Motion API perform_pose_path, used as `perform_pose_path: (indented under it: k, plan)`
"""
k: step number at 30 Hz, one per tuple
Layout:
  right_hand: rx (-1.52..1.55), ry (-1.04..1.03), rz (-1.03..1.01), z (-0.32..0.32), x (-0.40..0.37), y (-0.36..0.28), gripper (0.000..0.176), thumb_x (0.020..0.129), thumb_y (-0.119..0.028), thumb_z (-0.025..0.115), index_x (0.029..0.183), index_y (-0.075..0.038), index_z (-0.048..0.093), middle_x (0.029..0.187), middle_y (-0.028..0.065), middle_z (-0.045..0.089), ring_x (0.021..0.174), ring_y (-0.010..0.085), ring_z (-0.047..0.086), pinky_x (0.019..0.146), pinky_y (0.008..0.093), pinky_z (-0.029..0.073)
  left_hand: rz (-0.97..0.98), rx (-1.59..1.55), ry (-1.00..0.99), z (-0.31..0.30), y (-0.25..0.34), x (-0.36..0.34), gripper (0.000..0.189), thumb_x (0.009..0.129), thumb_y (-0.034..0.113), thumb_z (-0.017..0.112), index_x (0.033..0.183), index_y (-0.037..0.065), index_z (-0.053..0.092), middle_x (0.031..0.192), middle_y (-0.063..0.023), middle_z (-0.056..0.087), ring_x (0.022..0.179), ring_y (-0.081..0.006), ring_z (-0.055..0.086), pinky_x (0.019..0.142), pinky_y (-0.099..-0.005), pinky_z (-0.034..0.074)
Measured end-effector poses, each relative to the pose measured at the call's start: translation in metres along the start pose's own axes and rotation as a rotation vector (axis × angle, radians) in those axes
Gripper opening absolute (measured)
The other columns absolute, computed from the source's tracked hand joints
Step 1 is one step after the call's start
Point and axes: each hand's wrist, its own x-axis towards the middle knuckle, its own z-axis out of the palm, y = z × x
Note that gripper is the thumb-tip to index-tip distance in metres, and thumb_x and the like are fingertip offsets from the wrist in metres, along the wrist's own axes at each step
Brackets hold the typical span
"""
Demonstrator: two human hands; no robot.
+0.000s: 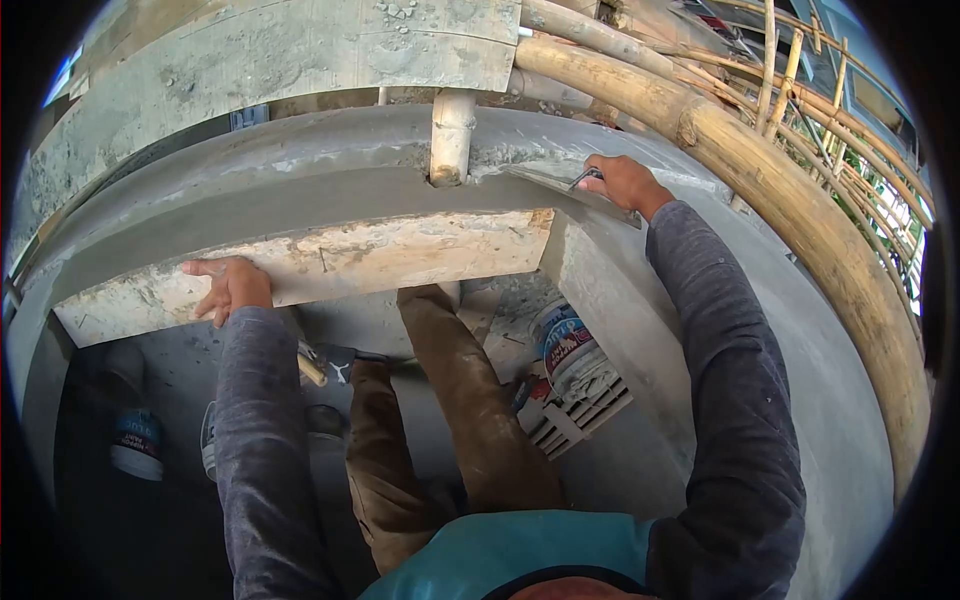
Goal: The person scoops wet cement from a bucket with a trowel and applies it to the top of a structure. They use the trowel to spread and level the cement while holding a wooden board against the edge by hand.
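My right hand (626, 186) is closed around the handle of a plastering trowel (548, 181). The trowel's flat metal blade lies against the top of a grey cement ledge (350, 200), just right of an upright bamboo post (453, 135). Along the ledge's near edge runs a pale, cement-stained wooden board (420, 250) with a nail sticking out of its face. My left hand (235, 285) rests against the left part of this board, fingers spread. Fresh-looking smooth cement covers the ledge beside the board; the patch under the blade is partly hidden.
Thick bamboo poles (790, 190) curve past on the right. A cement-spattered plank (280, 55) crosses above the ledge. Below are a paint bucket (572, 345) by a plastic crate (585, 420), another bucket (137, 445), and a wooden-handled tool (312, 370) near my legs.
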Motion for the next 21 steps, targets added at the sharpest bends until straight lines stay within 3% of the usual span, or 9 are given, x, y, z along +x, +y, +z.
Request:
perform_pose_path:
  k: [6, 12, 15, 17, 21]
  plan:
    - [-0.057, 0.02, 0.021, 0.021, 0.015, -0.017, 0.042, 0.093, -0.048, 0.057, 0.118, -0.014, 0.06, 0.107, 0.0155, 0.067, 0.103, 0.0349, 0.063, 0.084, 0.047, 0.05, 0.01, 0.056, 0.035, 0.0, -0.002, 0.009, 0.111, 0.08, 0.089, 0.019, 0.156, 0.008, 0.015, 0.151, -0.0326, 0.022, 0.139, -0.0502, 0.028, 0.112, -0.0589, 0.025]
    - [-0.051, -0.006, -0.205, -0.009, -0.043, 0.016, 0.04, 0.094, -0.046, 0.057, 0.117, -0.014, 0.059, 0.105, 0.0148, 0.067, 0.102, 0.0342, 0.063, 0.085, 0.0454, 0.05, 0.0, 0.06, 0.008, -0.005, 0.007, -0.003, 0.111, 0.08, 0.089, 0.018, 0.155, 0.007, 0.016, 0.148, -0.0335, 0.027, 0.137, -0.0501, 0.031, 0.112, -0.0573, 0.027]
    - [0.019, 0.064, -0.111, -0.003, -0.045, 0.014, 0.036, 0.095, -0.044, 0.056, 0.115, -0.014, 0.059, 0.105, 0.0148, 0.067, 0.103, 0.0338, 0.063, 0.085, 0.0457, 0.05, -0.012, 0.051, 0.01, -0.008, 0.003, -0.004, 0.11, 0.081, 0.088, 0.019, 0.155, 0.007, 0.015, 0.15, -0.0343, 0.023, 0.138, -0.0509, 0.029, 0.114, -0.0572, 0.024]
    - [-0.026, 0.086, 0.104, 0.007, -0.024, -0.006, 0.033, 0.096, -0.041, 0.055, 0.113, -0.013, 0.059, 0.105, 0.0145, 0.068, 0.105, 0.0332, 0.063, 0.086, 0.0446, 0.05, -0.008, 0.042, 0.015, -0.006, 0.003, -0.003, 0.11, 0.081, 0.088, 0.019, 0.156, 0.008, 0.015, 0.152, -0.0347, 0.021, 0.139, -0.0514, 0.028, 0.114, -0.0572, 0.022]
    - [-0.103, 0.068, 0.074, 0.019, 0.012, -0.051, 0.028, 0.097, -0.035, 0.054, 0.114, -0.013, 0.06, 0.104, 0.0143, 0.069, 0.102, 0.0328, 0.065, 0.084, 0.0444, 0.052, 0.01, 0.046, 0.038, 0.004, 0.001, 0.004, 0.11, 0.081, 0.088, 0.019, 0.156, 0.008, 0.015, 0.153, -0.0352, 0.019, 0.139, -0.0519, 0.027, 0.115, -0.0573, 0.021]
